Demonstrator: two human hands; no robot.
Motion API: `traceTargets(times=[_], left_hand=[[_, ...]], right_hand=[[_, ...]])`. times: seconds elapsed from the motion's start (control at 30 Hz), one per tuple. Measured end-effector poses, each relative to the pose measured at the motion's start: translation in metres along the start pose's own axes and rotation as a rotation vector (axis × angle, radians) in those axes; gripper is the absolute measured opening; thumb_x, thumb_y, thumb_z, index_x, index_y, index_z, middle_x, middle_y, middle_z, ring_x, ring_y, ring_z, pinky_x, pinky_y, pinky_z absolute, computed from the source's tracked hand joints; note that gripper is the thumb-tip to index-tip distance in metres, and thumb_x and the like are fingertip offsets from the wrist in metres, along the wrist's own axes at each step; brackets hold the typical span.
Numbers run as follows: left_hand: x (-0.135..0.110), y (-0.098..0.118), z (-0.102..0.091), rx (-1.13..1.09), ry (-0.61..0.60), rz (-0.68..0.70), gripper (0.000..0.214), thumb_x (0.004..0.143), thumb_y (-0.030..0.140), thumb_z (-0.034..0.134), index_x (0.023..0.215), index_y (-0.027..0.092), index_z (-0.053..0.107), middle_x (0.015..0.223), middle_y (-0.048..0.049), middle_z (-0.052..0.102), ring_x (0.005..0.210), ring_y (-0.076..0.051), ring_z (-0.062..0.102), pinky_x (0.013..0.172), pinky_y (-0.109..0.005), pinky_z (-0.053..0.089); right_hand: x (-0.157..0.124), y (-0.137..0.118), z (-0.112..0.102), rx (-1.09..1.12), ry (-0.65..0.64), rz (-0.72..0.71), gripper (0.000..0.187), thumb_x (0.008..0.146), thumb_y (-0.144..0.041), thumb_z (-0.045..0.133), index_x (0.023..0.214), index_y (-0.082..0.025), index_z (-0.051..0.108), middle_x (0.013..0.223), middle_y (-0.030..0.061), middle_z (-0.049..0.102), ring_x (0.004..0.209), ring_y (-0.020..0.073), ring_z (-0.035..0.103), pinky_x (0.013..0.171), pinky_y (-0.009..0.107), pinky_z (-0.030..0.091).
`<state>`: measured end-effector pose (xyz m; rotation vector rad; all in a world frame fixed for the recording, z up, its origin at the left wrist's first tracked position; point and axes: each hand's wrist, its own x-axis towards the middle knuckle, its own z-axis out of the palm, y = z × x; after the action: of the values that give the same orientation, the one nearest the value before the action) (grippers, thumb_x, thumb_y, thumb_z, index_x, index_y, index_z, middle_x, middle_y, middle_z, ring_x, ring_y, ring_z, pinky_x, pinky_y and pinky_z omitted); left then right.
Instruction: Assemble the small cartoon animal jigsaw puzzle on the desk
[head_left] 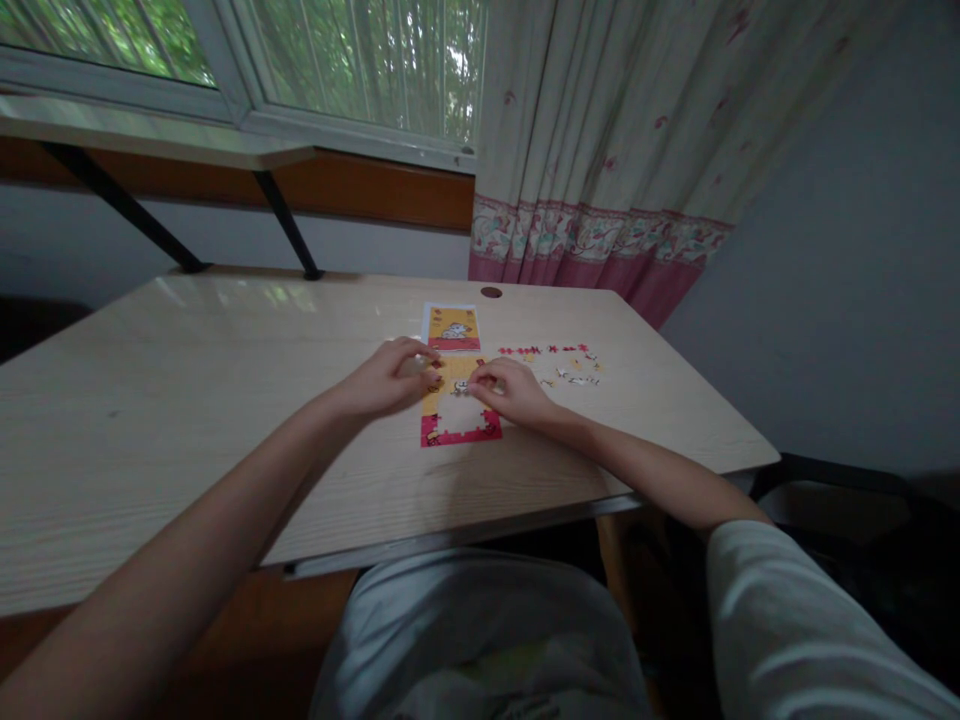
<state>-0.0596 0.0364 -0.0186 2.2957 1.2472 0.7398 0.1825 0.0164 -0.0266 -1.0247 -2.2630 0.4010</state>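
A partly assembled jigsaw puzzle [459, 437] with a yellow upper part and a red lower border lies flat on the table; bare table shows through a gap inside its frame. My left hand [390, 380] rests at the puzzle's left edge, thumb and fingers apart, nothing seen between them. From the right, my right hand [517, 392] reaches over the puzzle with its fingertips pinched on a small white puzzle piece [460, 387] at the upper edge of the gap. Just beyond lies a reference picture [453, 330] showing a white animal on yellow and red.
Loose puzzle pieces [577, 378] lie right of the puzzle, with a row of red pieces [553, 349] behind them. The wooden table [225, 400] has a round cable hole [491, 292] near its back edge. Black shelf supports [289, 225] stand at the back left; a curtain [592, 200] hangs behind.
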Motion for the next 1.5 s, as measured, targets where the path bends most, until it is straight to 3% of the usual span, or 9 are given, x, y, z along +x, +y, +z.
traceTargets(times=[0.17, 0.33, 0.67, 1.03, 1.5], left_hand=[[-0.002, -0.015, -0.007, 0.271, -0.199, 0.013, 0.075, 0.076, 0.064, 0.051, 0.132, 0.014, 0.051, 0.139, -0.0184, 0.046, 0.129, -0.035, 0.043, 0.108, -0.049, 0.034], [-0.002, -0.012, -0.002, 0.38, -0.279, -0.048, 0.081, 0.078, 0.066, 0.044, 0.137, 0.011, 0.045, 0.144, -0.0215, 0.041, 0.133, -0.038, 0.039, 0.11, -0.05, 0.031], [-0.003, -0.005, -0.002, 0.417, -0.286, -0.057, 0.087, 0.075, 0.072, 0.043, 0.137, 0.011, 0.045, 0.142, -0.0203, 0.043, 0.131, -0.037, 0.04, 0.107, -0.048, 0.034], [-0.001, -0.005, 0.004, 0.438, -0.225, -0.139, 0.083, 0.068, 0.067, 0.052, 0.134, 0.016, 0.047, 0.139, -0.0165, 0.048, 0.126, -0.037, 0.045, 0.102, -0.048, 0.039], [-0.001, -0.015, 0.003, 0.413, -0.239, -0.087, 0.085, 0.07, 0.073, 0.048, 0.134, 0.017, 0.048, 0.139, -0.0164, 0.048, 0.127, -0.036, 0.044, 0.105, -0.049, 0.036]], right_hand=[[0.005, -0.002, 0.011, 0.026, -0.115, 0.039, 0.006, 0.084, -0.021, 0.067, 0.083, -0.018, 0.071, 0.083, 0.0031, 0.071, 0.081, 0.0143, 0.06, 0.078, 0.027, 0.041], [0.007, -0.005, 0.014, 0.019, -0.135, 0.017, 0.005, 0.083, -0.021, 0.067, 0.082, -0.018, 0.072, 0.081, 0.002, 0.071, 0.079, 0.0133, 0.059, 0.079, 0.027, 0.041], [0.006, 0.0, 0.016, -0.002, -0.152, -0.053, 0.008, 0.084, -0.023, 0.067, 0.081, -0.016, 0.071, 0.079, 0.0031, 0.069, 0.078, 0.0141, 0.059, 0.081, 0.028, 0.041], [0.003, -0.004, 0.014, -0.058, -0.165, -0.112, 0.009, 0.086, -0.024, 0.064, 0.087, -0.018, 0.071, 0.085, 0.0039, 0.07, 0.085, 0.0157, 0.059, 0.084, 0.03, 0.039], [0.004, -0.002, 0.007, -0.114, -0.232, -0.199, 0.016, 0.09, -0.026, 0.059, 0.093, -0.019, 0.073, 0.091, 0.0053, 0.071, 0.09, 0.0167, 0.058, 0.085, 0.031, 0.038]])
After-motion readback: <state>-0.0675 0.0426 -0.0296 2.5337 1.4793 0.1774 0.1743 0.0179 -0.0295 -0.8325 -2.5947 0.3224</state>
